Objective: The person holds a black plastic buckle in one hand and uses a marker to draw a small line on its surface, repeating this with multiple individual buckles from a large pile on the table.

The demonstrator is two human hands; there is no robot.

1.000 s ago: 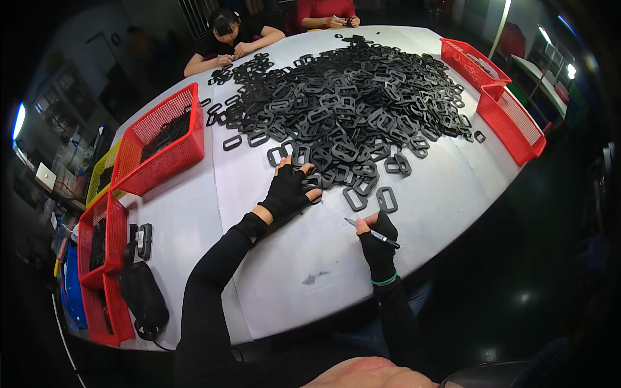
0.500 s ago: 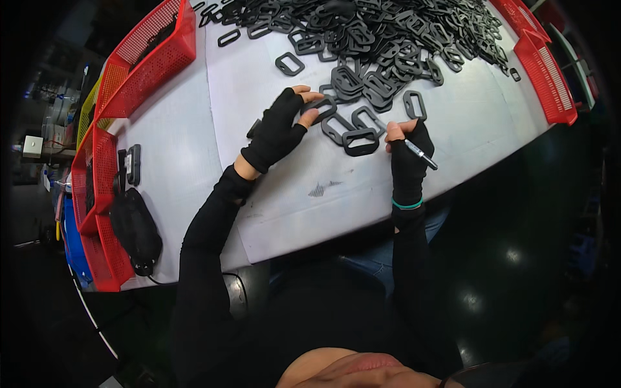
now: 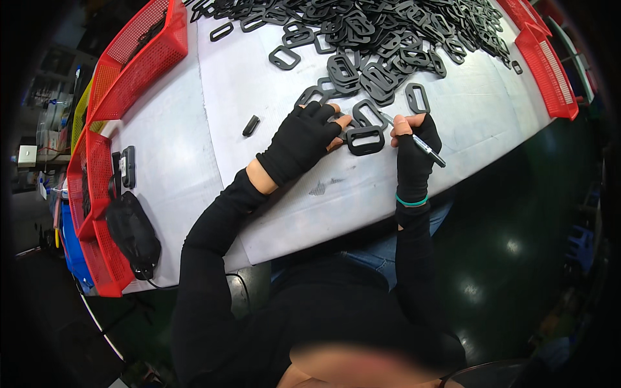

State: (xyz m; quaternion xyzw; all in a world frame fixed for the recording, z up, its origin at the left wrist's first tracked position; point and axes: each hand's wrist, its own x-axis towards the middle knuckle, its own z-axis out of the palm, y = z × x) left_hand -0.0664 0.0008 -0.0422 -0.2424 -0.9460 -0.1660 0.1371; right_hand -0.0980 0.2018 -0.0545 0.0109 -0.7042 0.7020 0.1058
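Observation:
My right hand [image 3: 414, 147], in a black fingerless glove, is closed around a marker pen [image 3: 429, 151], its tip toward the loose black plastic frames. My left hand [image 3: 307, 139], gloved the same way, has its fingers curled over a frame at the near end of the pile, mostly hidden beneath them. Right of those fingers lies an oblong black frame [image 3: 365, 152] with a slot through it. A second frame [image 3: 364, 105] sits just behind it, beside the pen tip. Left of my left hand rests a short black cap-like cylinder [image 3: 251, 126].
A large heap of black frames [image 3: 388, 48] covers the far part of the pale table [image 3: 162, 84]. Red perforated baskets [image 3: 139, 81] line the left edge, another red basket [image 3: 548, 81] the right. A black pouch-like object [image 3: 132, 226] lies near left.
My left hand has moved right and nearer, its fingers now curled over a frame. The cap-like cylinder has come into fuller view. My right hand with the marker pen has barely shifted.

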